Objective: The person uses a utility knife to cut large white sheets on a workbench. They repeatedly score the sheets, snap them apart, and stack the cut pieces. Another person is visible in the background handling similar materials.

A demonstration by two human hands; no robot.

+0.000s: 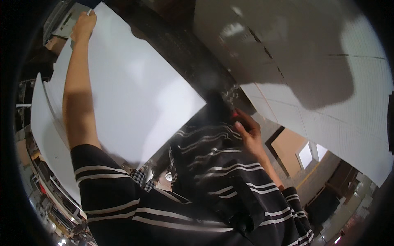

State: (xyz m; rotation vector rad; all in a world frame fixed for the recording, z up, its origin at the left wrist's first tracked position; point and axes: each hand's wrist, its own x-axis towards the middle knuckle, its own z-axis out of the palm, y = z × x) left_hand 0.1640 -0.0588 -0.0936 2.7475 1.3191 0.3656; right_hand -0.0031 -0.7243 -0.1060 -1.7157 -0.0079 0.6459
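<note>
A smooth white board (135,82) lies flat in front of me, tilted in view, with a corner pointing right. My left hand (85,25) reaches to its far left end, fingers curled at the edge; a small white bit shows by the fingertips. My left forearm crosses over the board. My right hand (251,133) is closed near my body, right of the board's corner. It grips a dark tool (223,104) with a small red part by the fingers; blur and dark ground hide the tool's exact kind.
To the right stands a large stack of pale sheets (328,82) with a shadow across it. More white boards (53,135) lie at the left, under or beside the front one. A brown panel (289,147) is low on the right, near the floor. A dark surface (176,45) runs between board and stack.
</note>
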